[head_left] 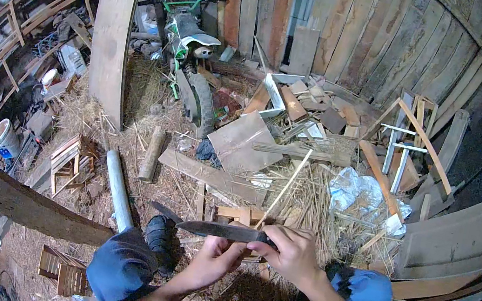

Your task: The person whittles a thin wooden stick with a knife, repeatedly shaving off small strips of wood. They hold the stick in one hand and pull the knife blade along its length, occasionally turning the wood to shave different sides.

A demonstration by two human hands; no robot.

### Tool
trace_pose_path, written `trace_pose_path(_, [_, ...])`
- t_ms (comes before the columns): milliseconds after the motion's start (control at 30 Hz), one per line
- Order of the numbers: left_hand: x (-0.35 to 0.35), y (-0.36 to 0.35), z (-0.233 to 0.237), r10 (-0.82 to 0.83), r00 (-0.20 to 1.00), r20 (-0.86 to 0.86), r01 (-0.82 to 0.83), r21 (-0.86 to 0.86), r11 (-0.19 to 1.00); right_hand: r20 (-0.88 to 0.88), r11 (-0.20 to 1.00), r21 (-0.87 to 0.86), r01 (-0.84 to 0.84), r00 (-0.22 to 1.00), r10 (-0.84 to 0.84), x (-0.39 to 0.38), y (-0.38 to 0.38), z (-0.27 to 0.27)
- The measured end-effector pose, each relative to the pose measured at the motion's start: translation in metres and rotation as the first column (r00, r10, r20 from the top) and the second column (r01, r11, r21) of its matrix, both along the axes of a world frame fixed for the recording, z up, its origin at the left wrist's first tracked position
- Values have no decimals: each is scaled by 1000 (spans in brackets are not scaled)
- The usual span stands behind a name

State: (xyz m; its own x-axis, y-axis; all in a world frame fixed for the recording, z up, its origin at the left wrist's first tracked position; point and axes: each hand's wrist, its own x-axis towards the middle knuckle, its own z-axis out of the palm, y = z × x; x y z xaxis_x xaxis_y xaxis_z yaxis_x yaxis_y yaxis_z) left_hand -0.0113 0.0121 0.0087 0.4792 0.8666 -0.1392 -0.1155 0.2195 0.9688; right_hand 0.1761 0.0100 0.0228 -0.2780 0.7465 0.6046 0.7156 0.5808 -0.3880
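Note:
My right hand (293, 254) is closed around the dark handle of a knife (220, 231). Its long, dark, worn blade points left and passes just above my left hand (215, 261). The fingers of that left hand are pinched together, close under the blade near the handle. A thin pale wooden stick (287, 183) slants from my left fingertips up and away to the right, crossing behind the knife; its lower end is hidden by the blade and fingers. Both hands are in front of my body, between my knees.
Straw and wood scraps cover the ground. A dirt bike (186, 38) leans by the plank wall (364, 37). A round post (119, 190) stands near my left knee, wooden crates (70, 278) below it. White plastic sheeting (355, 190) lies to the right, a white bucket (6, 138) far left.

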Motion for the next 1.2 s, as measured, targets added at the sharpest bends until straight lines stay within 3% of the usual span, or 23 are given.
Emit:
trace_pose_path(133, [-1,1,6,-17,999,35,10,190,982,58,999,47,-19,998,16,3,-1,7])
trace_pose_path(233, [-4,-3,11,-70,997,38,65,140,988,56,997,69,-32,998,28,7,0,5])
trace_pose_path(300, [-6,-4,12,-88,994,69,89,-14,996,70,997,73,-26,997,21,10,1,7])
trace_pose_path(500, [-7,-1,3,-109,990,89,101,99,990,122,994,105,0,992,-13,19,3,6])
trace_pose_path(700, [-6,-1,17,-109,992,58,112,-53,992,157,993,115,14,987,-33,27,8,-3])
trace_pose_path(933, [-16,7,10,-64,994,90,66,-15,998,212,978,193,76,970,-118,39,12,2])
trace_pose_path(1100, [-17,6,18,-80,994,80,86,-81,993,196,976,202,84,973,-125,46,13,-4])
trace_pose_path(1167, [-22,1,22,-92,991,102,102,-91,991,-87,897,-105,430,894,-439,64,17,-2])
trace_pose_path(1200, [-26,0,19,-100,990,97,108,-85,990,-94,894,-101,436,891,-445,73,16,4])
